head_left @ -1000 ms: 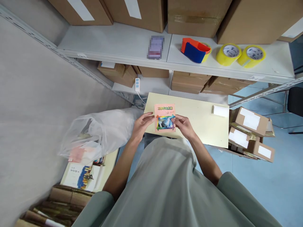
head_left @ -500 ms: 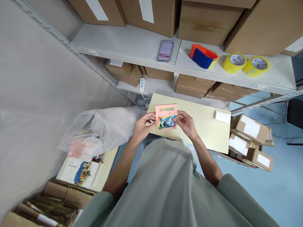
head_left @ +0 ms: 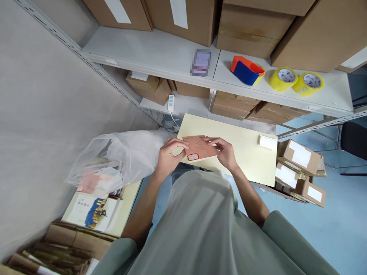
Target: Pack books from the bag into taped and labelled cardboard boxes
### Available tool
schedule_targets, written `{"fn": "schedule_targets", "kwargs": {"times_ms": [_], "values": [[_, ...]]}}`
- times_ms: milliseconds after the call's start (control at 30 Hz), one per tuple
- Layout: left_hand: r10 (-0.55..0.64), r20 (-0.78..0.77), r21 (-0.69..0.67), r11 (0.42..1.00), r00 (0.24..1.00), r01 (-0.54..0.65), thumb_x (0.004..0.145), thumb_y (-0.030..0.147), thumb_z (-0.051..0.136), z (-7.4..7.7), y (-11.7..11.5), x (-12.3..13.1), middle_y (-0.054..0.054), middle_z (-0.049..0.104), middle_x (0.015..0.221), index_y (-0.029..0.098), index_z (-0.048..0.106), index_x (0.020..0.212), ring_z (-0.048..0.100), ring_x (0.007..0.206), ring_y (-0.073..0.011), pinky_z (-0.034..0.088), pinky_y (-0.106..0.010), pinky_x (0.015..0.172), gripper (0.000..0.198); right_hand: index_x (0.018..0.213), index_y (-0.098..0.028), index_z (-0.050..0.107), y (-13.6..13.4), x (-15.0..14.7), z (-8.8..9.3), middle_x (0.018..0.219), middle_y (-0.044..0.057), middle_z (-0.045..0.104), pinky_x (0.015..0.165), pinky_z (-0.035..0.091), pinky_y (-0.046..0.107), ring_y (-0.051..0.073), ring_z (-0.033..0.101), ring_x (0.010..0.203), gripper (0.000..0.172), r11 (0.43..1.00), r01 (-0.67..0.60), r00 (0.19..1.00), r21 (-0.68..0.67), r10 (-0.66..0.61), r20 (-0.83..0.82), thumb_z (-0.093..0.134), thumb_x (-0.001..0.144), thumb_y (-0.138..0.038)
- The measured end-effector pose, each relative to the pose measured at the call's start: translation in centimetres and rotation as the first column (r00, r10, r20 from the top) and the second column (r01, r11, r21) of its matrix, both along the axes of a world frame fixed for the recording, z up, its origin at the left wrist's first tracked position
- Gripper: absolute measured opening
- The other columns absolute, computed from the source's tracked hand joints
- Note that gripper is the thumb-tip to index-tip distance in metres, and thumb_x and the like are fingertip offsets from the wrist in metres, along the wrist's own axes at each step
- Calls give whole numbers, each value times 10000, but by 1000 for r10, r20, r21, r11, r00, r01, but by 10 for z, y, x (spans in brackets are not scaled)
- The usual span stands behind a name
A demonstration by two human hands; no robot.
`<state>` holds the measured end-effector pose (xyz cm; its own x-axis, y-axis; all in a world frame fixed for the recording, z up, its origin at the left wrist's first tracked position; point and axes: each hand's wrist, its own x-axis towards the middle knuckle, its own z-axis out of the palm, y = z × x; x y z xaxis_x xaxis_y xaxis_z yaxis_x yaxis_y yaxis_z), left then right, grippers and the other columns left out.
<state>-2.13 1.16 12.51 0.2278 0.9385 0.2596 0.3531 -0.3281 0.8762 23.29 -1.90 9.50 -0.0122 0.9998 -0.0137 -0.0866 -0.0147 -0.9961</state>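
A small pink book (head_left: pixel 200 148) is held above the pale yellow table (head_left: pixel 241 152), with its plainer side facing up. That side carries a red-framed label at the lower left and a small dark patch near the top edge. My left hand (head_left: pixel 169 154) pinches the book's left edge between thumb and fingers. At its right end, my right hand (head_left: pixel 224 151) grips the book, the fingers over the top and right edge. Part of the right thumb is hidden behind the book.
A white box (head_left: pixel 267 142) lies on the table's right side. Shelves ahead bear cartons (head_left: pixel 254 32), yellow tape rolls (head_left: pixel 308 83) and an orange-blue band (head_left: pixel 247 70). A plastic bag (head_left: pixel 134 152) and books (head_left: pixel 88 210) are at left; small cartons (head_left: pixel 298 156) stack at right.
The book has been turned over: its colourful picture cover faced up before, and the plainer pink side shows now. Both hands still hold it, slightly lower.
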Motion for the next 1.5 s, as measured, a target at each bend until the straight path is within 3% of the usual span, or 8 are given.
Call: {"fn": "schedule_targets", "kwargs": {"times_ms": [233, 433, 700, 833, 967, 1067, 1233, 1500], "values": [[67, 43, -128, 990, 997, -61, 925, 383, 783, 2, -3, -2, -66, 841, 1040, 269, 790, 924, 762, 1053, -274, 590, -434, 1010, 115, 1026, -283, 815, 3, -1, -1, 1204, 101, 827, 893, 659, 402, 294, 767, 1224, 406, 1000, 17, 1000, -5, -17, 18, 855, 923, -674], [141, 199, -317, 946, 970, -73, 911, 492, 864, -7, -1, -3, -55, 842, 1043, 251, 710, 1273, 771, 906, -217, 614, -355, 900, 462, 1320, -291, 730, 11, 0, -1, 1076, 48, 846, 708, 654, 339, 196, 734, 830, 578, 995, 53, 998, -88, -50, 39, 883, 899, -656], [110, 191, -379, 925, 975, -30, 926, 628, 832, -9, 2, -5, -111, 848, 1242, 235, 849, 1147, 789, 1103, -276, 625, -395, 1024, 451, 1144, -291, 885, 10, 9, -4, 1150, 48, 860, 655, 651, 337, 184, 681, 807, 408, 997, 17, 995, -77, -10, 96, 799, 953, -641], [133, 187, -398, 916, 973, -48, 827, 666, 911, -9, 3, -4, -90, 865, 1084, 233, 865, 1113, 790, 976, -258, 634, -380, 941, 521, 1155, -283, 897, 12, 13, -7, 980, 32, 852, 659, 627, 340, 178, 688, 747, 403, 996, -27, 997, -86, 33, 73, 839, 913, -600], [173, 179, -416, 905, 969, -85, 838, 695, 901, -8, 2, 0, -62, 822, 850, 218, 841, 962, 763, 804, -241, 618, -357, 802, 496, 984, -241, 876, 14, 8, 0, 895, 55, 836, 520, 518, 292, 176, 707, 651, 426, 989, -25, 996, -148, 37, 82, 898, 865, -649], [176, 165, -436, 895, 971, -88, 911, 697, 843, -6, 3, 2, -19, 699, 651, 221, 773, 808, 664, 630, -194, 568, -334, 680, 492, 875, -220, 831, 15, 2, 6, 757, 40, 776, 460, 472, 297, 140, 600, 516, 520, 981, -18, 996, -192, 33, 79, 872, 879, -738], [156, 143, -447, 891, 977, -77, 962, 678, 804, -6, 6, 3, -8, 619, 596, 229, 733, 737, 566, 569, -168, 506, -343, 630, 507, 840, -223, 796, 18, -1, 8, 580, -27, 632, 427, 412, 294, 110, 480, 424, 582, 976, -19, 998, -216, 33, 62, 861, 863, -801], [230, 139, -477, 868, 963, -139, 979, 811, 701, -8, 12, 8, -105, 818, 817, 211, 782, 792, 686, 650, -202, 506, -343, 622, 633, 1053, -214, 820, 21, 6, -2, 942, 88, 871, 507, 513, 291, 165, 715, 581, 572, 971, -103, 995, -214, 100, -24, 857, 888, -760]]}}
